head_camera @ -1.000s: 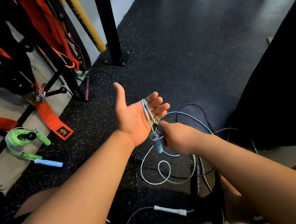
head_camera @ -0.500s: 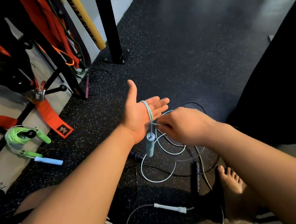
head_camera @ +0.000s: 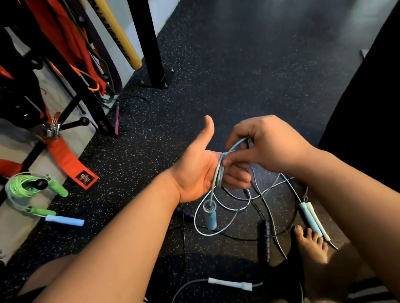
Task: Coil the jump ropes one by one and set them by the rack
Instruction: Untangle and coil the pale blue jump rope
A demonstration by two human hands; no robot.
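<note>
A light blue jump rope (head_camera: 217, 177) is wound in a few turns around the palm of my left hand (head_camera: 198, 171), whose thumb points up and whose fingers are partly hidden behind my right hand. One blue handle (head_camera: 210, 217) dangles below the palm. My right hand (head_camera: 267, 146) pinches the rope cord just above the left fingers. Loose loops of the rope (head_camera: 220, 223) trail on the floor. A coiled green rope (head_camera: 26, 189) with green handles lies by the rack (head_camera: 58, 76) at the left.
More ropes lie tangled on the black rubber floor: a white handle (head_camera: 230, 284), pale blue and white handles (head_camera: 313, 220), a dark handle (head_camera: 265, 242). My bare foot (head_camera: 310, 244) rests among them. A black post (head_camera: 146, 32) and a dark bag (head_camera: 389, 107) stand nearby.
My right hand has risen from below the left palm to above its fingers, carrying the cord round the hand. The left hand has turned more edge-on, thumb up.
</note>
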